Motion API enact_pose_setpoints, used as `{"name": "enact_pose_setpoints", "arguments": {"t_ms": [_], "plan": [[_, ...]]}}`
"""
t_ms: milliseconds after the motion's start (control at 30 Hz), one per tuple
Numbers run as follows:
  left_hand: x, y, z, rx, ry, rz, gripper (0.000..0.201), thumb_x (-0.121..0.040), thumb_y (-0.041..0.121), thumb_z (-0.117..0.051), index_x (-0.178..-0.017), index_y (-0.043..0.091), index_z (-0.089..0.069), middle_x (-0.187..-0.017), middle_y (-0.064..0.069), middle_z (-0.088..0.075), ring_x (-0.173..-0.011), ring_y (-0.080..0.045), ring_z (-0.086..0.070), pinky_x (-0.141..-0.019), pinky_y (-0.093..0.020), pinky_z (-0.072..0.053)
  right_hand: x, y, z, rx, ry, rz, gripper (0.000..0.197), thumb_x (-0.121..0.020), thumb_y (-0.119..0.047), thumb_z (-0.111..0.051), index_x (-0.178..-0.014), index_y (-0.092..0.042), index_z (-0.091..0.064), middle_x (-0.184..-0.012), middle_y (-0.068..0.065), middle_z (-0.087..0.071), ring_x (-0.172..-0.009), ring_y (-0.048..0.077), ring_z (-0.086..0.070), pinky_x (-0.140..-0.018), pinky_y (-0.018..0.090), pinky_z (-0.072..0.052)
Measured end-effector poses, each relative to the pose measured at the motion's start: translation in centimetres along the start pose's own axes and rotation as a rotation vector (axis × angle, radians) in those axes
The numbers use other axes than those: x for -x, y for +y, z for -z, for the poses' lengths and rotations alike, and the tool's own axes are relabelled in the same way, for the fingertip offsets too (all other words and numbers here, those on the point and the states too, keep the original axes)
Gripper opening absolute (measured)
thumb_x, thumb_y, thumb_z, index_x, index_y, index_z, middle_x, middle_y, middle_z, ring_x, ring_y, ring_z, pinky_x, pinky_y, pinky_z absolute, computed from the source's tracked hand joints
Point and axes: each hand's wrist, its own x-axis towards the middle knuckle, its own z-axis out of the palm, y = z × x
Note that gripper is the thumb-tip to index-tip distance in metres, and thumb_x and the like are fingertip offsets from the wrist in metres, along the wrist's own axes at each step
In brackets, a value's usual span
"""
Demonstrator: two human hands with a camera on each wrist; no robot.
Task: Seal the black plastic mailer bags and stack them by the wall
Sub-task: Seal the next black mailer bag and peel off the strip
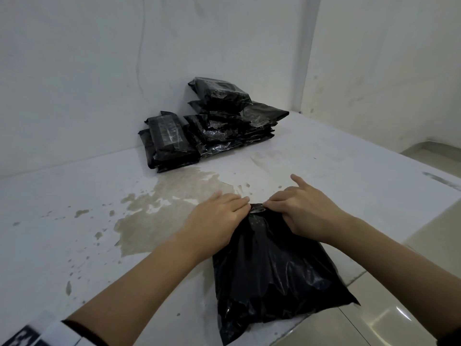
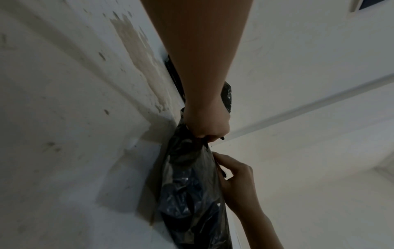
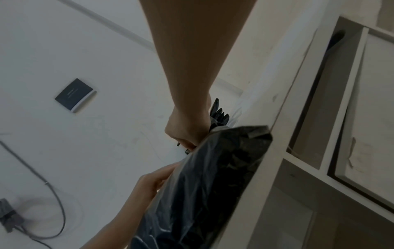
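Observation:
A black mailer bag lies on the white table near its front right edge, with its open end pointing away from me. My left hand lies over the left side of that end, and the left wrist view shows its fingers curled on the gathered plastic. On the right side, my right hand pinches the folded flap with one finger sticking out. The two hands almost meet at the flap. Several sealed black bags are stacked against the back wall.
A large brownish stain spreads over the table left of my hands. The table's right edge drops to a tiled floor. Bare tabletop lies between the bag and the stack. White shelving shows in the right wrist view.

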Motion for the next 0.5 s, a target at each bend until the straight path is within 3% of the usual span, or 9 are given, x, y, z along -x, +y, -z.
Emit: {"name": "enact_pose_setpoints", "arguments": {"t_ms": [33,67,100,133,167,233,300,400,500], "plan": [[-0.1,0.2,0.0,0.029,0.005,0.016,0.050,-0.054,0.004,-0.088,-0.102,0.010,-0.074,-0.102,-0.001,-0.073,-0.087,-0.020,-0.071,-0.057,-0.032,-0.057,0.0,-0.1,-0.1,-0.025,0.006,0.006,0.044,-0.089,-0.006,-0.043,-0.126,-0.023,-0.059,-0.114,-0.004,-0.064,-0.111,0.021,-0.057,-0.113,0.040,-0.020],[-0.2,0.4,0.0,0.037,0.013,0.025,0.051,-0.053,0.003,-0.088,-0.101,0.009,-0.074,-0.100,-0.002,-0.073,-0.082,-0.020,-0.071,-0.047,-0.026,-0.053,0.1,-0.3,0.1,-0.054,0.010,0.019,0.042,-0.087,-0.004,-0.046,-0.122,-0.021,-0.063,-0.109,-0.004,-0.066,-0.106,0.021,-0.060,-0.105,0.039,-0.035],[-0.3,0.5,-0.1,0.030,0.019,0.023,0.051,-0.052,0.003,-0.088,-0.100,0.008,-0.074,-0.098,-0.002,-0.073,-0.078,-0.020,-0.070,-0.041,-0.024,-0.048,0.1,-0.4,0.2,-0.078,0.038,0.028,0.041,-0.081,-0.001,-0.050,-0.114,-0.019,-0.068,-0.101,-0.003,-0.069,-0.092,0.021,-0.065,-0.086,0.035,-0.051],[-0.2,0.6,-0.2,0.014,0.033,0.018,0.050,-0.051,0.002,-0.087,-0.099,0.006,-0.074,-0.097,-0.004,-0.073,-0.074,-0.020,-0.069,-0.039,-0.023,-0.046,0.2,-0.3,-0.3,-0.095,0.074,0.038,0.041,-0.072,0.000,-0.054,-0.104,-0.018,-0.073,-0.091,-0.003,-0.071,-0.075,0.020,-0.068,-0.061,0.030,-0.056],[-0.2,0.8,-0.2,-0.004,0.048,0.017,0.050,-0.050,0.001,-0.087,-0.099,0.005,-0.074,-0.097,-0.005,-0.073,-0.072,-0.020,-0.069,-0.038,-0.023,-0.045,0.4,-0.1,-0.6,-0.103,0.121,0.057,0.042,-0.063,-0.002,-0.055,-0.097,-0.017,-0.075,-0.083,-0.004,-0.072,-0.061,0.019,-0.067,-0.045,0.023,-0.051],[0.0,1.0,-0.4,-0.022,0.078,0.012,0.050,-0.048,0.000,-0.086,-0.097,0.004,-0.074,-0.095,-0.006,-0.073,-0.070,-0.019,-0.068,-0.037,-0.023,-0.045,0.5,-0.1,-0.5,-0.109,0.132,0.081,0.044,-0.062,-0.005,-0.049,-0.092,-0.018,-0.077,-0.080,-0.006,-0.073,-0.053,0.015,-0.065,-0.040,0.016,-0.041],[0.0,1.2,-0.5,-0.024,0.102,0.006,0.049,-0.046,0.000,-0.086,-0.093,0.003,-0.074,-0.091,-0.006,-0.073,-0.067,-0.019,-0.066,-0.036,-0.022,-0.044,0.4,0.0,-0.5,-0.092,0.147,0.142,0.050,-0.067,-0.010,-0.035,-0.092,-0.019,-0.077,-0.083,-0.007,-0.074,-0.055,0.014,-0.067,-0.041,0.014,-0.040],[-0.2,1.3,-0.6,-0.070,0.130,-0.002,0.042,-0.048,0.001,-0.083,-0.088,0.003,-0.075,-0.085,-0.005,-0.073,-0.062,-0.017,-0.064,-0.035,-0.019,-0.040,0.4,-0.1,-0.6,-0.089,0.185,0.150,0.050,-0.067,-0.012,-0.033,-0.090,-0.015,-0.077,-0.083,-0.005,-0.074,-0.055,0.016,-0.068,-0.040,0.015,-0.041],[-0.3,1.3,-1.0,-0.117,0.166,-0.006,0.024,-0.071,0.004,-0.056,-0.084,0.007,-0.075,-0.079,-0.001,-0.072,-0.059,-0.014,-0.060,-0.037,-0.019,-0.038,0.5,-0.5,-0.7,-0.107,0.236,0.134,0.047,-0.068,-0.009,-0.034,-0.089,-0.010,-0.077,-0.080,0.000,-0.074,-0.054,0.020,-0.068,-0.036,0.018,-0.044]]}}
